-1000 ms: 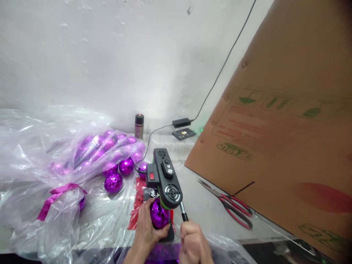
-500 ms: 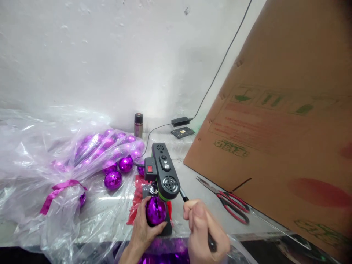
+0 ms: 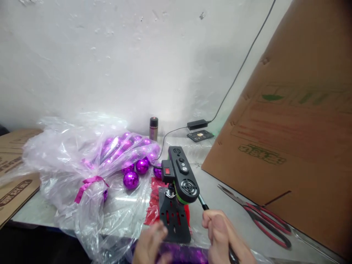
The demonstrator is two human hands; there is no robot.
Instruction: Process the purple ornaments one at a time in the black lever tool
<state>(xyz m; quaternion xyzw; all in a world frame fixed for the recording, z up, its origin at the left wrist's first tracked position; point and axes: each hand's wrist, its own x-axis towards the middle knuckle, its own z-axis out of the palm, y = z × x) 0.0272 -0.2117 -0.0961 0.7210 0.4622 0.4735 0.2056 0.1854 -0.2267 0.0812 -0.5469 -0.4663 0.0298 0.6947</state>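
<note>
Black bench press machine [image 3: 180, 179] with red switch stands on the table, its slotted base bare
Right hand [image 3: 220, 231] grips its black lever handle [image 3: 204, 205]; left hand [image 3: 150, 245] hovers open, empty; green carton print unreadable

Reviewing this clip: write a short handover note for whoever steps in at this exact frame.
Right hand grips the lever of the small black press.
Left hand is open, empty, at the front edge of the press base plate; no ball on the plate.
Loose purple balls lie on the clear plastic bag to the left; red-handled scissors lie to the right.
No count of finished balls can be read.
</note>
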